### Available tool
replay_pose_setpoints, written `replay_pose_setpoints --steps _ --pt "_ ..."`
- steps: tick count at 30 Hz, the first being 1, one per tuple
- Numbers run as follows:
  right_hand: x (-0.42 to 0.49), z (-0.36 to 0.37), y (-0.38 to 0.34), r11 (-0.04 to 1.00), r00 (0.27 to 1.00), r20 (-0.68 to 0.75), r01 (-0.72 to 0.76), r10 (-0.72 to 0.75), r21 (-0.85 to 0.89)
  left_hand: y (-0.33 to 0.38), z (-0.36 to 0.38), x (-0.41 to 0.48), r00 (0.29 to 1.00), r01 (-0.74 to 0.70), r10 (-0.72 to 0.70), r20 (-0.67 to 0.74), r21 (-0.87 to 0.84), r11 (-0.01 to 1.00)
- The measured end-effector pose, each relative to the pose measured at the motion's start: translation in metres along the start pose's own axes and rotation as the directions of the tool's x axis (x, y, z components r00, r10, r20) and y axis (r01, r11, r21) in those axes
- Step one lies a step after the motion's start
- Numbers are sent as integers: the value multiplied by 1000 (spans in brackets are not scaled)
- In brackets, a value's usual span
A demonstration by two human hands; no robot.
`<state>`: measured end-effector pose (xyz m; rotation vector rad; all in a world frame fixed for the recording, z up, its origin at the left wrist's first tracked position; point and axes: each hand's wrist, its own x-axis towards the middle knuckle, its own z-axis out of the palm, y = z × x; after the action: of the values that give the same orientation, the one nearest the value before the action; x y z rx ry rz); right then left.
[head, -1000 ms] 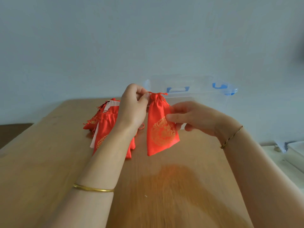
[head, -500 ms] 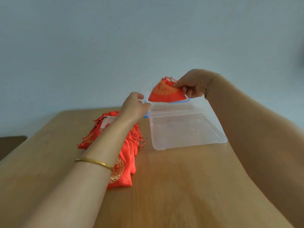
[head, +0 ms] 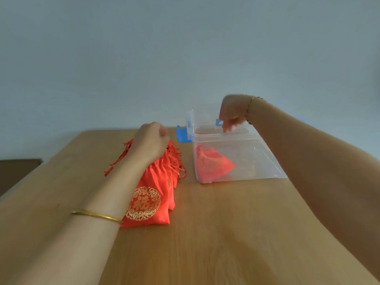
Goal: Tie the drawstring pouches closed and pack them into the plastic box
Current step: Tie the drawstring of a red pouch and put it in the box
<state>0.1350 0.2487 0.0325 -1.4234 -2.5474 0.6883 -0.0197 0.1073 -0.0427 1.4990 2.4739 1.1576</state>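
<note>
- Half a second ago the right hand [head: 233,113] pinched a red satin drawstring pouch with a gold print above the clear plastic box [head: 267,159]; now that hand is empty, fingers loosely curled and pointing down over the far part of the box, touching nothing that can be made out.
- That tied pouch [head: 212,164] lies inside the box, against its left wall and near the front corner, seen through the clear side with its gathered neck pointing away from the person.
- Meanwhile the left hand [head: 151,144] has dropped from beside the box onto the pile of red satin pouches [head: 152,194], fingers curled around the bunched necks and tassel cords; whether it already grips one pouch cannot be told, since the fingertips are hidden.
- On the wooden table [head: 226,233] the pile lies just left of the box, apart from it, with the nearest pouch showing a round gold emblem.
- A blue latch clip [head: 182,135] sticks out at the box's far left corner.
- Judged from this, one pouch is packed and the rest of the pile waits to be tied; the next step is probably to lift one from the pile and draw its cords tight.
</note>
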Motion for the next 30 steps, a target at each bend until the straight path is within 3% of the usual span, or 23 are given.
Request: replay_pose_setpoints --steps 3,6,11,15,20,26,30 --pt "-41 0 -16 927 957 -217 249 -192 280 -21 -15 -15 1000 -12 4 30 253 967" --pt "-89 32 -24 810 913 -253 403 -321 427 -32 -21 -25 993 -49 14 117 298 953" --pt "-110 99 -17 838 935 -87 349 -345 420 -31 -14 -37 999 -38 44 -27 186 982" --pt "-102 127 -12 869 917 -157 398 -367 295 -32 -17 -40 995 -99 100 7 232 968" --pt "-99 142 -12 844 907 -233 415 -351 339 -24 -21 -52 977 -204 213 18 372 905" --pt "-116 119 4 765 870 -313 486 -380 422 26 -36 -71 918 -379 367 151 61 923" --pt "-119 94 34 715 852 -364 517 -376 471 34 -23 -78 928 -266 319 194 -255 929"
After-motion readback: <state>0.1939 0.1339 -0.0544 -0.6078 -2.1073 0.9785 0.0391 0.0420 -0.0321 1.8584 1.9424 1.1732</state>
